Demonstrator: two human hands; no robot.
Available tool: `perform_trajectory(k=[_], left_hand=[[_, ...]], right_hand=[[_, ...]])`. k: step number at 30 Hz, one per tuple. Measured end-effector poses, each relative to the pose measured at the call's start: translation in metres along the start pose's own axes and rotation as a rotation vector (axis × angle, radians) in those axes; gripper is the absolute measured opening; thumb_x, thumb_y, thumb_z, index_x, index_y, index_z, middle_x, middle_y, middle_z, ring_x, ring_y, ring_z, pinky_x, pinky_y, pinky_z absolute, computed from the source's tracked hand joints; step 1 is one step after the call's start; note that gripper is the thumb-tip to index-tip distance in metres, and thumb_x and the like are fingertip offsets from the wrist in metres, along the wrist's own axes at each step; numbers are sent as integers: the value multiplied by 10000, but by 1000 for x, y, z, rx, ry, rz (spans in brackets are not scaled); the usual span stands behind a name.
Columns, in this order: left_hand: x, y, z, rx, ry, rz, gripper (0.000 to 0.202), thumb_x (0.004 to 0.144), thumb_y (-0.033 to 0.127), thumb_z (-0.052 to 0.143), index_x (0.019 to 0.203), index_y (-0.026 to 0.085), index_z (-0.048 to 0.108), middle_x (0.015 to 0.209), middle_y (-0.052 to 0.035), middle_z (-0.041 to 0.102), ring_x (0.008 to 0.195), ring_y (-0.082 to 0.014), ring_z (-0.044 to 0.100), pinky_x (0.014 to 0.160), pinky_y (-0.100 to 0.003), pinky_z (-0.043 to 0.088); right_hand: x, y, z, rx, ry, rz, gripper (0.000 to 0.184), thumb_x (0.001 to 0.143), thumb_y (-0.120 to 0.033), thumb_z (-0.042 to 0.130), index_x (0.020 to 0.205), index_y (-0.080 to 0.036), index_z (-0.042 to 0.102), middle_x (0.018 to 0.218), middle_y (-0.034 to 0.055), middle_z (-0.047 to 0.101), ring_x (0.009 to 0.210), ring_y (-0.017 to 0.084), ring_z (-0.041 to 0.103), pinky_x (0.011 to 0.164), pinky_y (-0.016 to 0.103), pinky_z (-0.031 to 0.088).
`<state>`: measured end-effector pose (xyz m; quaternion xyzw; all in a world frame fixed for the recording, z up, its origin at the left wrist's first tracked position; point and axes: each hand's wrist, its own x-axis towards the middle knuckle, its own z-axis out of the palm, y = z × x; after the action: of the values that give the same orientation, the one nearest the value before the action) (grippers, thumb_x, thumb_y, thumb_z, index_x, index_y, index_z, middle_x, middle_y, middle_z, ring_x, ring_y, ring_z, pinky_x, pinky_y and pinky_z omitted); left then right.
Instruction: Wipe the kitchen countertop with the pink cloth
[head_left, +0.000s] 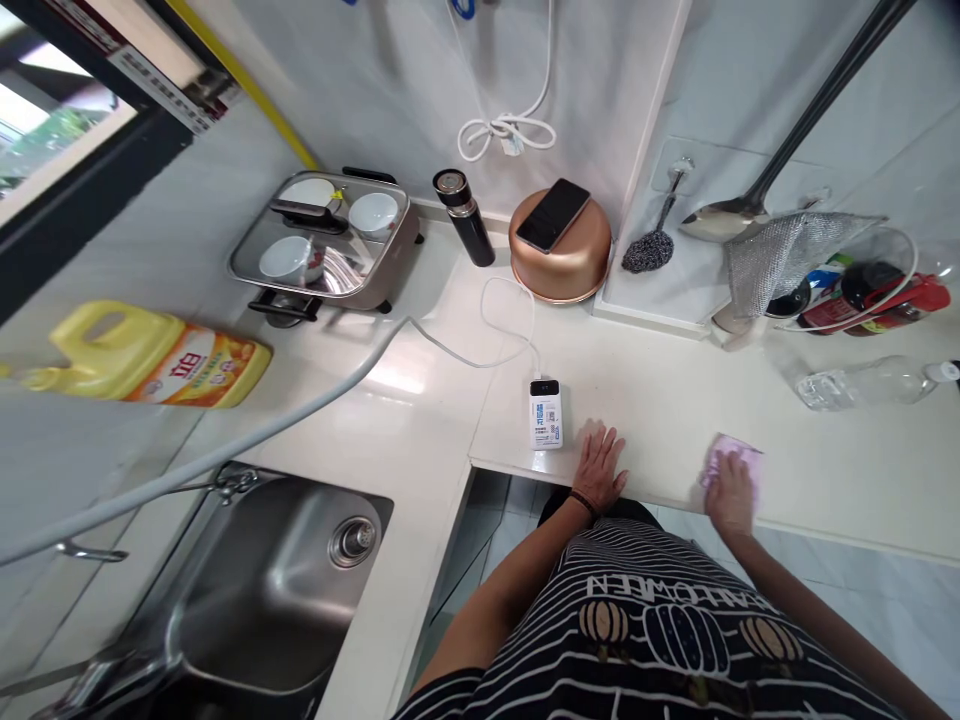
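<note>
My left hand (pixel 598 466) lies flat on the white countertop (pixel 645 400) near its front edge, fingers spread and holding nothing. Just left of it sits a white power bank (pixel 546 415) with a white cable (pixel 510 357) plugged into its top end. Farther right, my right hand (pixel 730 492) presses on a pink cloth (pixel 752 462) against the counter. The cloth shows around the fingers, and the part under the palm is hidden.
A sink (pixel 277 590) is at lower left, with a yellow detergent bottle (pixel 180 362) above it. Behind stand an electric pan (pixel 360 285) holding bowls, a black thermos (pixel 472 230) and a copper-coloured pot (pixel 562 265) topped by a phone (pixel 553 215). A clear bottle (pixel 877 384) lies at right.
</note>
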<state>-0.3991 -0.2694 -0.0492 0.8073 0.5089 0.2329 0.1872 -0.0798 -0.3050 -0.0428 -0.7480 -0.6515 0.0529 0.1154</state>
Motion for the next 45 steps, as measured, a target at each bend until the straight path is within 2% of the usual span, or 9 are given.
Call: perform_trajectory(k=[5,9,19,24,27,31,37,41,45], left_hand=[[0,0,1,-2,-8,-16,637,981,414,480,1544,127,399,1649,-175,368,1594,-317,159,1277,-628,207],[0,-1,3,-4,-6,-25,644,988,430,459,1560,145,379,1644,-164,383,1595,-307,163,1279,-629,200],[0,-2,2,6,17,-1,628,980,409,472,1537,127,406,1642,-175,380,1595,-315,155,1276,-629,208],[-1,-2,3,4,11,5,657,970,396,480,1559,129,368,1657,-177,349,1601,-312,114,1276,-639,192],[-1,-3,3,-7,4,0,674,967,384,483,1579,144,333,1665,-169,335,1602,-307,107,1274,-640,193],[-1,-3,2,-17,-1,-10,696,956,369,500,1589,147,313,1665,-173,334,1603,-311,102,1274,-644,189],[-1,-1,3,-15,11,-30,658,980,404,485,1567,140,350,1656,-179,353,1600,-320,116,1265,-637,219],[0,-1,4,-11,6,-47,660,987,438,469,1567,143,357,1648,-176,369,1598,-313,132,1267,-628,226],[0,-1,3,-12,4,-33,643,984,423,471,1552,137,381,1655,-175,356,1600,-313,110,1273,-637,210]], right_hand=[[9,-119,26,72,-241,-461,693,945,-209,397,1628,-285,303,1681,69,339,1561,344,248,1194,618,334],[14,-138,24,69,-395,-650,643,961,-199,392,1599,-268,379,1659,67,383,1558,296,275,1212,558,343],[3,90,-26,-63,-106,-115,666,957,-331,299,1586,-129,379,1628,181,402,1546,341,288,1208,603,320],[52,135,-31,-92,-12,306,734,927,-365,243,1575,-35,350,1586,262,397,1511,407,329,1196,631,278],[98,104,-22,-62,-45,405,727,925,-343,267,1578,-31,331,1584,283,390,1516,419,299,1189,650,255],[135,10,3,17,-101,137,685,949,-295,295,1607,-105,312,1658,195,333,1556,364,217,1231,624,202],[88,-119,28,61,-246,-441,659,943,-215,394,1601,-235,361,1705,81,274,1575,340,191,1201,611,309],[39,-117,17,11,-361,-604,647,955,-185,393,1597,-267,377,1697,46,301,1580,289,204,1229,547,301],[21,-48,0,-36,-333,-527,639,966,-220,383,1603,-263,366,1690,58,317,1582,291,198,1218,557,322]])
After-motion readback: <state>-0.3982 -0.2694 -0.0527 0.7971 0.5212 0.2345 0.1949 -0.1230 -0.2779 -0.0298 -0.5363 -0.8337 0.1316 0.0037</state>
